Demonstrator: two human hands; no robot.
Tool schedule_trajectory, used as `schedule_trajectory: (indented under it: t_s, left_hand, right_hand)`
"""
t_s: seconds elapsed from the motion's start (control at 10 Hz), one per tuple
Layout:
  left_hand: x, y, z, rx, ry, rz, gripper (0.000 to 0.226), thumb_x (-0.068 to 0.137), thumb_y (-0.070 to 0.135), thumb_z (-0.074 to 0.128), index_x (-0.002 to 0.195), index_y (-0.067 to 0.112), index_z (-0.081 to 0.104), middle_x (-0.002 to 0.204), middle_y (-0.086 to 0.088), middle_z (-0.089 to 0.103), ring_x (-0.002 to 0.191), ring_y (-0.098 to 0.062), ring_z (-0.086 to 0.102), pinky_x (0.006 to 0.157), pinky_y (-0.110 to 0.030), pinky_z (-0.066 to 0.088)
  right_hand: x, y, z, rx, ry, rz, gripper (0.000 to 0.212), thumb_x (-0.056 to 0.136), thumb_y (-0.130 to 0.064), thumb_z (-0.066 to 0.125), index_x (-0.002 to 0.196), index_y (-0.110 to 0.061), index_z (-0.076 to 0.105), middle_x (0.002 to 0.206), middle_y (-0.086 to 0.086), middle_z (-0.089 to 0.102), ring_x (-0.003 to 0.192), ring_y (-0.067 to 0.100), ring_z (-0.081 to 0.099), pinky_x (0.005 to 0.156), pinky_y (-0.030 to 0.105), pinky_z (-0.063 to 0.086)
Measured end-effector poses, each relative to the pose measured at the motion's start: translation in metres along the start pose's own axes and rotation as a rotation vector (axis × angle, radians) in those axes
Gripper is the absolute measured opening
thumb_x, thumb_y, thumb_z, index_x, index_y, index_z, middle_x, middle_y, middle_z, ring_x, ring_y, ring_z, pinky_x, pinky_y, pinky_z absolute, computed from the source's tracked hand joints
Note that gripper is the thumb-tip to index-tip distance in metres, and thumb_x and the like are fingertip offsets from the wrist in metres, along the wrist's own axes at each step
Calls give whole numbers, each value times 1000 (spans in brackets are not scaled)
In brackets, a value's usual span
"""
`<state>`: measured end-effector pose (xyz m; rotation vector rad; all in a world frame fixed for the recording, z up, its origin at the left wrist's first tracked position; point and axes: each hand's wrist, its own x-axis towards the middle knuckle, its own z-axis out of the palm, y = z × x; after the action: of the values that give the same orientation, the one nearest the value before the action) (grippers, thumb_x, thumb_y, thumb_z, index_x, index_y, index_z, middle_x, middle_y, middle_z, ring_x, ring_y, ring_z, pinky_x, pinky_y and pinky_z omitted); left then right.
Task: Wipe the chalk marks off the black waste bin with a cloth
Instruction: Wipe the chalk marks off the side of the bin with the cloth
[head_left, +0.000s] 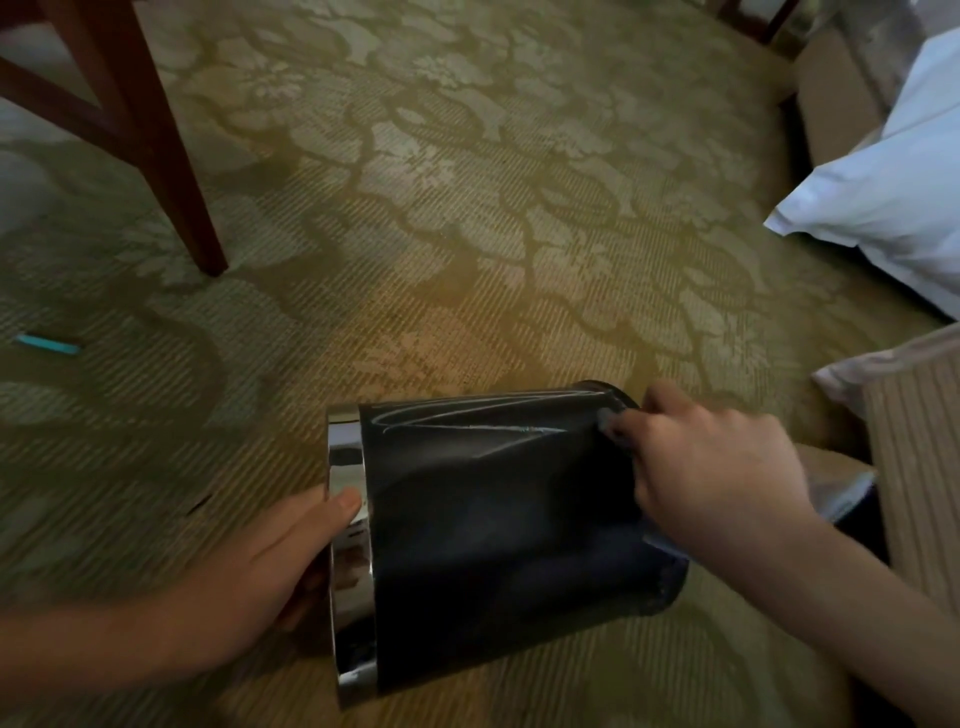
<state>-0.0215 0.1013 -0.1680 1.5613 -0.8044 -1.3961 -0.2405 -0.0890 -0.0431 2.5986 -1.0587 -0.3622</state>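
Black waste bin (493, 545): on its side on the carpet (467, 260), chalk marks (467, 423) uppermost.
Left hand (270, 566): grips the chrome rim (348, 457).
Right hand (711, 462): curled fingers hold a dark cloth (667, 566) against the bin's base end.
Nearby: chair leg (171, 171), teal stick (47, 344), white bedding (883, 197).

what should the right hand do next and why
Probably drag the cloth leftward along the black waste bin: the right hand holds it at the base end, chalk marks run from there toward the chrome rim, which the left hand grips.

Floral olive carpet (467, 218), wooden chair leg (171, 171), white bedding (893, 192) right
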Motion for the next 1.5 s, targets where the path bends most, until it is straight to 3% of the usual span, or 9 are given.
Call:
schedule_trajectory:
  t_s: [0.2, 0.6, 0.7, 0.8, 1.1, 1.2, 1.3, 1.4, 1.5]
  left_hand:
    - [0, 0, 0, -6, -13, 25, 59, 72, 78, 48, 65, 21, 62, 61, -2, 60, 53, -19, 52, 46, -27, 44]
    - [-4, 6, 1, 8, -41, 56, 63, 90, 65, 41, 88, 8, 69, 80, -17, 69, 77, -34, 65, 69, -37, 55]
    - [-8, 10, 3, -25, -55, 77, 43, 87, 50, 39, 81, 26, 74, 77, 0, 73, 67, -6, 67, 59, -11, 51]
    - [-12, 15, 4, -33, -85, 99, 43, 87, 47, 39, 95, 23, 73, 97, -4, 74, 88, -12, 69, 70, -11, 51]
    - [-13, 21, -4, 102, -115, 161, 55, 90, 46, 33, 110, 7, 67, 109, -1, 71, 101, -9, 65, 85, -8, 45]
    - [-15, 16, -4, 203, -137, 193, 53, 100, 40, 23, 108, 6, 63, 109, -14, 65, 106, -18, 61, 94, -19, 44]
    - [-24, 16, -2, 632, 176, 349, 62, 101, 53, 2, 111, 12, 47, 113, -9, 49, 111, -19, 42, 77, 8, 30]
    - [-29, 15, -3, 1051, 151, 409, 55, 103, 45, 1, 106, 15, 46, 76, 36, 68, 104, -11, 43, 66, 9, 31]
    - [-31, 19, -5, 852, -211, 89, 129, 63, 93, -10, 138, 1, 39, 126, 12, 63, 121, -14, 30, 92, -3, 28]
  right_hand:
    - [0, -75, -14, 275, 118, -296, 33, 58, -35, 79, 89, -32, 68, 81, -5, 55, 62, 16, 57, 49, 27, 27]
    - [14, -25, -2, 53, 32, -68, 31, 81, -41, 55, 111, -39, 59, 100, -10, 51, 82, 18, 62, 54, 29, 27]
    - [14, -84, -20, 299, 22, -307, 30, 78, -39, 60, 107, -35, 59, 89, -7, 37, 70, 17, 43, 53, 29, 17]
    - [20, -104, -32, 343, -1, -386, 24, 79, -36, 60, 103, -33, 60, 87, -6, 36, 69, 15, 38, 52, 29, 18]
    - [43, -29, -29, 180, -151, -217, 35, 79, -42, 42, 109, -42, 61, 111, -8, 64, 100, 21, 61, 74, 32, 48]
    - [60, -82, -32, 212, -30, -366, 32, 79, -35, 49, 107, -33, 64, 105, -2, 65, 95, 25, 63, 67, 31, 42]
    - [75, -119, -42, 241, -22, -442, 23, 81, -29, 53, 101, -27, 65, 96, -2, 63, 87, 24, 61, 62, 31, 35]
    - [73, -98, -35, 289, -75, -448, 29, 81, -30, 51, 107, -34, 64, 104, -7, 65, 95, 21, 61, 71, 33, 45]
    - [52, -58, -31, 312, -172, -438, 37, 78, -38, 48, 112, -50, 56, 107, -18, 62, 100, 12, 60, 77, 30, 47]
